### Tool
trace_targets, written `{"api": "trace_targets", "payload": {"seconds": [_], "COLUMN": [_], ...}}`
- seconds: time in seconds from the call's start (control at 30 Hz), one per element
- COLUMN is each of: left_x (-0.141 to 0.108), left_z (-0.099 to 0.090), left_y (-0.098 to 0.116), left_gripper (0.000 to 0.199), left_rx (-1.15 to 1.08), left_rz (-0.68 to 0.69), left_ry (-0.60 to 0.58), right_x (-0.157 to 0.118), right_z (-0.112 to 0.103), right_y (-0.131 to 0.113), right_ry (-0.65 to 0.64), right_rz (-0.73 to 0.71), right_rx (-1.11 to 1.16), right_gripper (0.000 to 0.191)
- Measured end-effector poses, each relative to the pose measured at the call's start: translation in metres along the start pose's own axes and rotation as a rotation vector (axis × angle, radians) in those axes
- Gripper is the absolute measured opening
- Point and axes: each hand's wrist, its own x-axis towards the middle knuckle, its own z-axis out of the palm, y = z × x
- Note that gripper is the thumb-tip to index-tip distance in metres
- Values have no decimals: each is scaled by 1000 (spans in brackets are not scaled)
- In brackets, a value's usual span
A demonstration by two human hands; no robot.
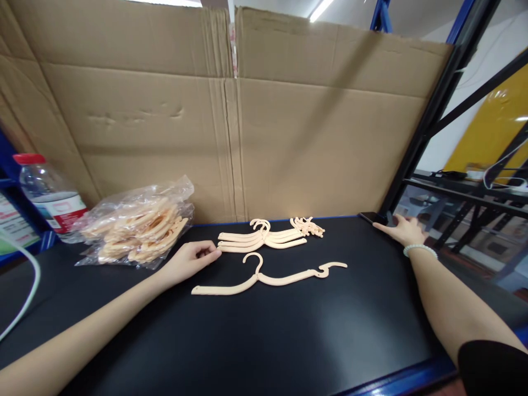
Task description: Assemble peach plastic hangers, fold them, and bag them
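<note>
My left hand [197, 257] rests on the black table with its fingers curled into a loose pinch. Its fingertips meet the left end of a row of folding hangers [241, 244], pale peach plastic, hooks pointing away from me; whether they grip one is hidden. Nearer to me, a single hanger [280, 280] lies unfolded and flat, with a small curved piece [324, 270] at its right end. Small hooked pieces [307, 226] are heaped behind the row's right end. At the far right, my right hand [406, 231] is open, fingers spread, its thumb at a dark, flat, phone-like object [370, 218].
A clear plastic bag [144, 220] full of similar peach hangers lies at the left. Behind it stands a red-capped bottle [55, 198]. Cardboard [322, 137] walls the table's back edge. A black metal post [429, 118] rises at the right, and a white cable [31, 286] curves in at the left.
</note>
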Motion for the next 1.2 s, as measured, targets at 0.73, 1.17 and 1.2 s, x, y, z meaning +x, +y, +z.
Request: {"api": "trace_targets", "payload": {"seconds": [0.73,1.17,1.2], "left_x": [-2,0,0], "left_z": [9,10,10], "left_y": [-8,-5,-5], "left_gripper": [21,25,25], "left_rx": [405,377,373], "left_rz": [394,384,382], "left_ry": [209,199,198], "right_x": [-113,-113,-113], "right_z": [-44,-41,-41], "right_y": [-184,-189,-189], "right_ry": [-296,-304,-306], "right_rz": [-1018,-1031,-1032], "right_rx": [565,624,628], "right_gripper": [23,16,15]}}
